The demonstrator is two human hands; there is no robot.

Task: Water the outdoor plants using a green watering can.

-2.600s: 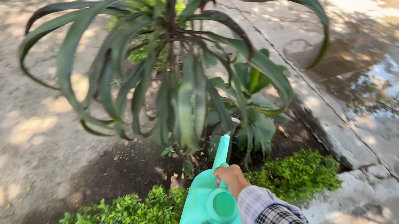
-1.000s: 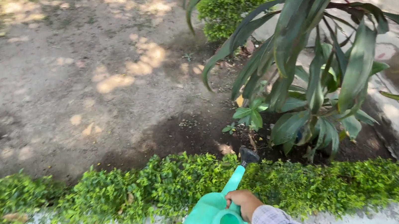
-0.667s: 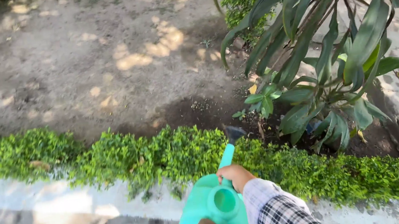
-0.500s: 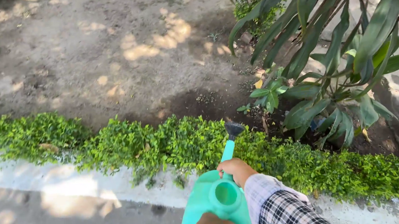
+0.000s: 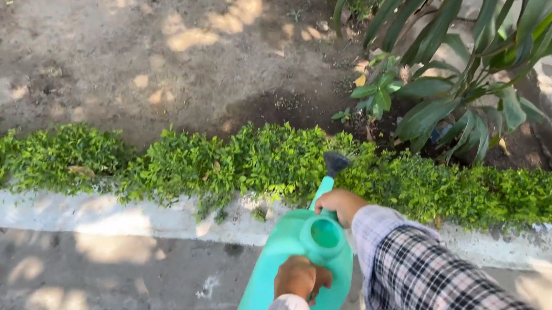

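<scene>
Mint-green plastic watering can (image 5: 289, 271), dark rose on slim spout, near centre over the low hedge (image 5: 236, 166). Our left hand (image 5: 300, 278) and right hand (image 5: 340, 204) clamp it. We now stand farther back; paving shows.

watering can (image 5: 289, 271) drawn back from long-leaved plant (image 5: 479, 49), spout now over low hedge (image 5: 222, 164), pavement (image 5: 63, 297) revealed

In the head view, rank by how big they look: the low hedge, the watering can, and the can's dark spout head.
1. Low hedge, spanning most of the frame.
2. Watering can; it is nearer the camera, so true size is unsure.
3. Spout head, clearly smallest.
</scene>
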